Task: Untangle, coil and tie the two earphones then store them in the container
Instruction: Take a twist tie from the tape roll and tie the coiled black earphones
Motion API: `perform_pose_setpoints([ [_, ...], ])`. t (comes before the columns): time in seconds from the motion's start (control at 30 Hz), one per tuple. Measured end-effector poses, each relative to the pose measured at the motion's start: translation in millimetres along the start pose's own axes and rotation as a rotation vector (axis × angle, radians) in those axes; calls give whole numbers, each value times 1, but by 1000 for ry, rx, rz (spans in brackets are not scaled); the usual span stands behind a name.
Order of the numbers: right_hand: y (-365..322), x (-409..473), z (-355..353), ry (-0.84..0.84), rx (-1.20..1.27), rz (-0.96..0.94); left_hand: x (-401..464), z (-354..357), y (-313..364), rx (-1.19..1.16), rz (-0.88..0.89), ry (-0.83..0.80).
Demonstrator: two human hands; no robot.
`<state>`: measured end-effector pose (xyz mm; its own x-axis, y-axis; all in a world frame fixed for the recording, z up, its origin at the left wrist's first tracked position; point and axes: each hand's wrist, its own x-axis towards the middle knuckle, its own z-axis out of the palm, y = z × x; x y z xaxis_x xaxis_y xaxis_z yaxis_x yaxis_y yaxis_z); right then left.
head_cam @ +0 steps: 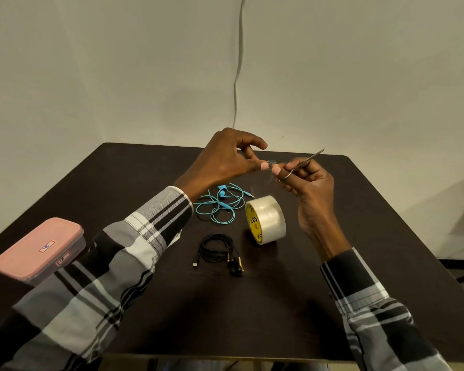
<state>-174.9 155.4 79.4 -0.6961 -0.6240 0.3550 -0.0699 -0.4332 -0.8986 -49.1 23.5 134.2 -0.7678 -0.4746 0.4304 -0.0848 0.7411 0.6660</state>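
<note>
Head view: the left hand (225, 159) and right hand (303, 180), raised at frame centre, pinch a small clear tape piece (271, 165) between them; the right grip also clasps scissors (303, 163). The tape could fold onto itself or stick to fingers. Below, on the counter (373, 210), the black earphone (220, 250) lies coiled, the blue earphone (220, 206) loosely looped above it, the tape roll (265, 219) beside both. The pink container (38, 250) sits closed at left.

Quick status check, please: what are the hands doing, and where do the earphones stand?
Left hand pinches tape piece; right hand holds scissors. Black earphones coiled, blue earphones loose. Container lidded.
</note>
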Motion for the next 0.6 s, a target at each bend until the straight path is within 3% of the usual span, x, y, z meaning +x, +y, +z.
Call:
perform_pose_setpoints([
  [0.33,-7,-3,-4,-32,-107,-51,6,-1,12,179,91,-62],
  [0.6,-19,-3,-23,-45,-389,35,4,-1,10,238,155,-9],
])
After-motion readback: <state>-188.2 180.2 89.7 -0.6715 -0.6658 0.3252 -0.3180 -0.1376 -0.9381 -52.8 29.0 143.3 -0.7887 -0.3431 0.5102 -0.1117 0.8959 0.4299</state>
